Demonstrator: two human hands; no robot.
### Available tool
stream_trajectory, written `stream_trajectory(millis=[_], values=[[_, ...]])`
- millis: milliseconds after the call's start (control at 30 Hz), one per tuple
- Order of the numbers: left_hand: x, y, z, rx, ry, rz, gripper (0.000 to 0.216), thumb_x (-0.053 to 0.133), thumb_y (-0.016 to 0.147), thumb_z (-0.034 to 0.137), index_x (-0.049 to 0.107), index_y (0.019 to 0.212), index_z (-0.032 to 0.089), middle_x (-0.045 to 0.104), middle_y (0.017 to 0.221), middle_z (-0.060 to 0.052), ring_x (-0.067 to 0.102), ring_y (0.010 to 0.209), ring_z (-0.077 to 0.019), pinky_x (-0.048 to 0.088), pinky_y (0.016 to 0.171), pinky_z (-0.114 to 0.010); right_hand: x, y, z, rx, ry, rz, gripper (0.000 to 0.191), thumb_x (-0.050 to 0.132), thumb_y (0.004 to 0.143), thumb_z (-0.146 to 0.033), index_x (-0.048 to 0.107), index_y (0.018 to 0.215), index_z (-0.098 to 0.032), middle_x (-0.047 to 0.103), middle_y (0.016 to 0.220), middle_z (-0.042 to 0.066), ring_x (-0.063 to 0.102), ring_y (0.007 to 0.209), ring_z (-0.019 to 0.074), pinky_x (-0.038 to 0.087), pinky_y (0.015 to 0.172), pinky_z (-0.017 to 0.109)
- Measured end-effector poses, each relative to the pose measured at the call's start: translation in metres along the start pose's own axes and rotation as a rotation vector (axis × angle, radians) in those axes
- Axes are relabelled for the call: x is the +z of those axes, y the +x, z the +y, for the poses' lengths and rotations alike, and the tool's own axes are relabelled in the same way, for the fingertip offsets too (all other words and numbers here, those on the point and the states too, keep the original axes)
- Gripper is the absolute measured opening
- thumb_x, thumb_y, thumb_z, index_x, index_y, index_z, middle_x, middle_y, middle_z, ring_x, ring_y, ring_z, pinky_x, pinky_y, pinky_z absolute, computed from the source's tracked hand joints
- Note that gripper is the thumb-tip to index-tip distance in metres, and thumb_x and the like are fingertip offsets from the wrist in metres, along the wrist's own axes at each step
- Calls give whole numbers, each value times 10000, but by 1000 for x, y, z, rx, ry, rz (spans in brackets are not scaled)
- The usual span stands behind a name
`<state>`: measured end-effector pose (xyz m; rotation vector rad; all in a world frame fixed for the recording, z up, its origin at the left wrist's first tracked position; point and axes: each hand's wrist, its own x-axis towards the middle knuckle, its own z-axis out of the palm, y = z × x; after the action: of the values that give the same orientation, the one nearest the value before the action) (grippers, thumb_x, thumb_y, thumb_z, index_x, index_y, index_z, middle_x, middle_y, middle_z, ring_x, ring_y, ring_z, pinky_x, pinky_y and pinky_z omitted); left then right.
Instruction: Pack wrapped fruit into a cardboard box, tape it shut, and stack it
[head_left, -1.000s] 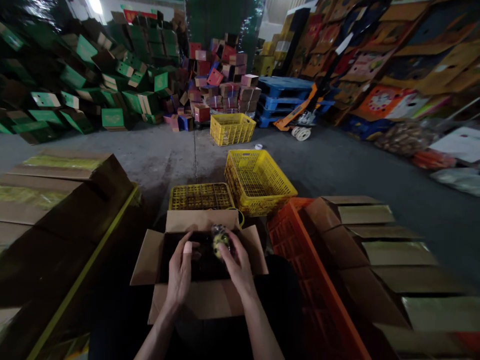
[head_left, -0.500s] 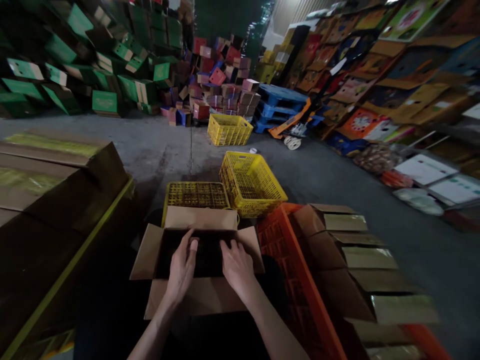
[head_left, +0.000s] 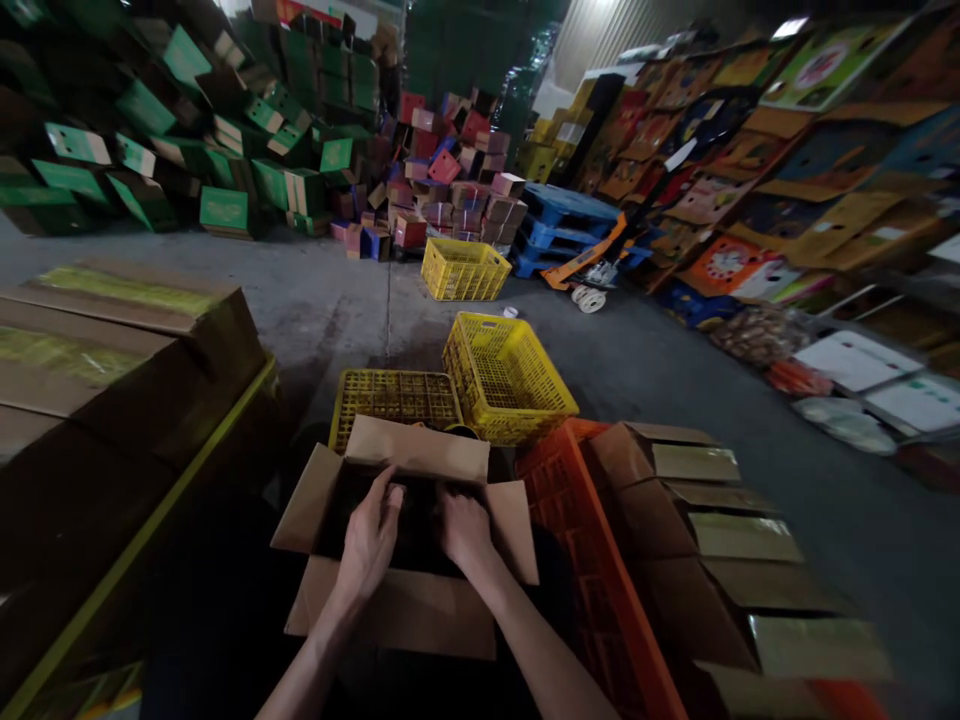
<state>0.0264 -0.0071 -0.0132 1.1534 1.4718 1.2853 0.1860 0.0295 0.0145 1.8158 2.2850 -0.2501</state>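
Observation:
In front of me an open cardboard box (head_left: 420,447) has its four flaps folded outward. Its inside is very dark, so the contents cannot be made out. My left hand (head_left: 371,535) reaches into the left part of the box, with thumb and forefinger stretched out and a little apart; nothing shows in it. Over the right part, my right hand (head_left: 466,528) dips inside with its fingers bent downward. Shadow hides those fingertips and whatever they touch.
Taped cartons (head_left: 127,320) stand at left. An orange crate (head_left: 592,540) with several cartons (head_left: 712,540) is at right. Ahead are yellow crates (head_left: 510,380), blue pallets (head_left: 566,215), and a pallet jack (head_left: 600,260). Piled green boxes (head_left: 225,210) lie further back.
My right hand has sunk deeper into the box and its fingers have bent more. The box has tilted slightly, its right side lower. The whole view has shifted a little.

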Motion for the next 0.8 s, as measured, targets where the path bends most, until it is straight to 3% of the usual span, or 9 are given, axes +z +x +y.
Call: stream_trajectory(millis=[100, 200, 267, 400, 467, 667, 800], values=[[0, 0, 1, 14, -4, -12, 493, 493, 988, 476, 573, 1396, 210, 719, 1215, -111, 677, 1137, -250, 486, 1024, -398, -9, -18, 10, -49, 260, 157, 520, 604, 837, -109, 542, 1349, -182, 701, 1210, 128, 675, 1096, 292, 539, 921, 385], [1, -1, 2, 28, 8, -31, 481, 479, 999, 460, 566, 1400, 209, 683, 1303, -112, 637, 1218, -251, 454, 1077, -406, -15, -37, 16, -153, 640, 386, 544, 599, 800, -63, 574, 1309, -252, 652, 1295, 85, 607, 1215, 269, 470, 1065, 413], [1, 0, 3, 30, 0, -46, 480, 483, 999, 467, 569, 1397, 212, 673, 1326, -108, 625, 1241, -254, 445, 1094, -411, -15, -44, 15, -163, 930, 473, 518, 636, 828, -123, 587, 1319, -282, 639, 1322, 79, 590, 1244, 277, 453, 1096, 440], [-1, -1, 6, 3, -76, -60, 489, 462, 1008, 499, 590, 1378, 206, 640, 1383, -107, 558, 1329, -274, 401, 1143, -438, -4, -40, 4, -77, 1662, 332, 509, 699, 887, -364, 569, 1374, -302, 656, 1340, 73, 637, 1211, 287, 518, 1030, 443], [-3, -3, 10, -28, -145, -68, 502, 422, 1021, 516, 595, 1371, 201, 624, 1404, -109, 541, 1346, -280, 408, 1139, -443, 5, -33, -3, -41, 1885, 265, 545, 754, 848, -402, 593, 1360, -305, 672, 1329, 65, 623, 1242, 293, 502, 1051, 458], [-3, -7, 19, -3, -207, -76, 492, 631, 922, 500, 613, 1301, 186, 694, 1276, -111, 650, 1198, -278, 510, 1018, -373, 22, -23, -9, -20, 1966, 291, 626, 851, 757, -400, 635, 1339, -324, 640, 1393, 45, 525, 1363, 287, 368, 1177, 476], [0, -7, 16, 17, -178, -18, 444, 651, 907, 485, 627, 1235, 187, 710, 1217, -103, 679, 1129, -253, 526, 968, -338, 24, -21, -5, -32, 1954, 290, 576, 811, 788, -453, 658, 1317, -285, 636, 1398, 60, 541, 1346, 293, 391, 1159, 468]])
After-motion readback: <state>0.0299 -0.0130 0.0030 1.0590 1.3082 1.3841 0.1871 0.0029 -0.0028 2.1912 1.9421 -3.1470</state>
